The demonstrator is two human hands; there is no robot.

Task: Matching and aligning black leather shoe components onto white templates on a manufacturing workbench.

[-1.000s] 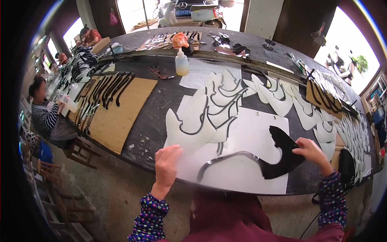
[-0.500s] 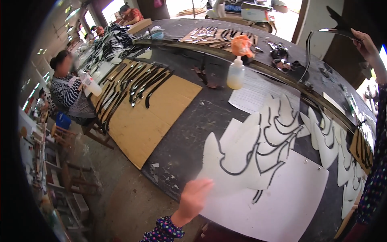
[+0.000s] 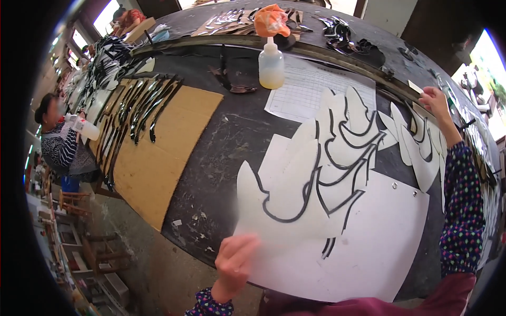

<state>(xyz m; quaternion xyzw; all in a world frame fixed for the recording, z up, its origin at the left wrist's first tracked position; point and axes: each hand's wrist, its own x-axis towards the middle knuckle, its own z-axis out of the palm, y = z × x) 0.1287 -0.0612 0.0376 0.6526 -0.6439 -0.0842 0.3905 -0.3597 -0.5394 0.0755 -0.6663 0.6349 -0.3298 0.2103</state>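
My left hand [image 3: 234, 260], blurred by motion, is at the lower left edge of a white shaped piece with a dark curved border [image 3: 287, 229]. Its fingers are bent, but whether they grip that piece is unclear. Several similar white pieces with dark curved edges [image 3: 354, 158] overlap up and to the right, partly on a large white sheet [image 3: 377, 253]. Out at the far right, my right hand [image 3: 436, 100] has its fingers drawn together beside a small pale strip [image 3: 415, 86]. What its fingertips hold, if anything, is too small to name.
A squeeze bottle [image 3: 271, 68] topped with an orange cloth [image 3: 271, 21] stands by a printed sheet [image 3: 290, 97]. Dark strips lie on a cardboard sheet [image 3: 182, 131] to the left. A raised rail [image 3: 316, 54] crosses the table. A person [image 3: 58, 139] holds another bottle.
My right hand has come down from the raised position at upper right, and the dark strip it held is gone from it. The left hand stays by the white piece. The view has shifted.
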